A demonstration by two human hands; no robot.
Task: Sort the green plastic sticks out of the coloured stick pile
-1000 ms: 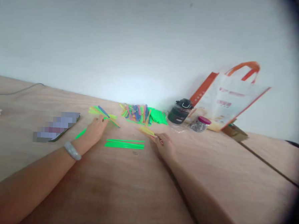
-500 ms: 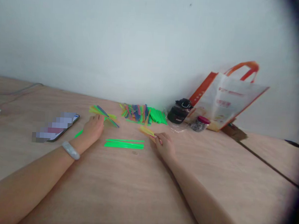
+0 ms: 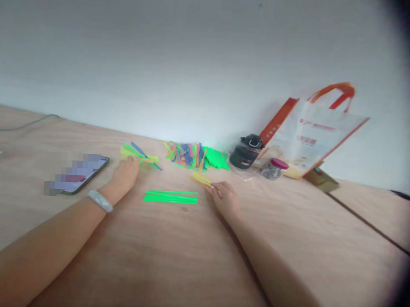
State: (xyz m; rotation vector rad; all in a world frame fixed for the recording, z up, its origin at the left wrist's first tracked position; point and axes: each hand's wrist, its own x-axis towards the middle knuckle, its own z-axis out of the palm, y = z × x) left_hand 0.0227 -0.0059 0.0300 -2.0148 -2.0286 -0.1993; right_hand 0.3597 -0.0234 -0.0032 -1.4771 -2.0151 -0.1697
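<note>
Table (image 3: pixel 172 261): a bump could set loose strips sliding out of line; one, with the row as my dial's centre.
Bag (image 3: pixel 322 141): if it tips forward, it might shove the jar; one, at two o'clock.
Pile (image 3: pixel 191 156): a brushing sleeve or finger could mix its green end into the coloured one; one heap at one o'clock, strips too overlapped to count.
Bottle (image 3: pixel 244 154): a swinging right arm might topple it; one, at two o'clock.
Phone (image 3: pixel 85 174): the left forearm could nudge it; one, towards nine o'clock.
Left hand (image 3: pixel 126 171): fingers curled at the bunch, at ten o'clock; I can't tell whether they grip. One.
Right hand (image 3: pixel 228 201): pinching the yellow strips, at three o'clock; a loose pinch could spill them. One.
Row (image 3: pixel 170 198): a dragged wrist might skew it; perhaps five green strips, edges merging.
Bunch (image 3: pixel 143 158): a careless pull could scatter it; one, at eleven o'clock, strips uncountable.
Jar (image 3: pixel 273 171): could roll if knocked; one, between two and three.
Yellow strips (image 3: pixel 202 179): may fan apart if squeezed unevenly; several, at two o'clock.
</note>
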